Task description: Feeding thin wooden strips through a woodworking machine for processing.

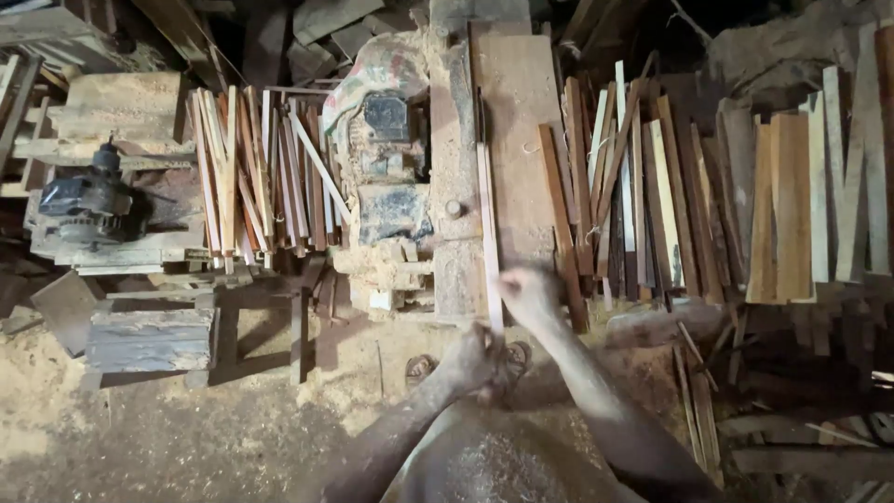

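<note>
A long, thin wooden strip [488, 233], pale and rough-sawn, lies lengthwise along the worn plank top of a saw bench [507, 140]. The left hand [472, 359] is clenched around the strip's near end, just off the bench edge. The right hand [527, 291] rests a little farther up and just to the right of that grip, its fingers touching the strip's side; whether they wrap around it cannot be told.

The bench top is flat, dusty and scuffed brown. Left of the grip a boxy, grimy motor [386, 158] sits caked in sawdust under a crumpled sack [377, 70]. The floor [186, 428] below is packed earth covered with fine pale sawdust, and the room is dim and crowded with timber.

To the right of the hands, a stack of flat slats [652, 186] in brown, pale and reddish tones leans close beside the bench. Farther left, another bundle of narrow sticks [256, 172] lies on a rough table, next to a dark blue engine [79, 200].
</note>
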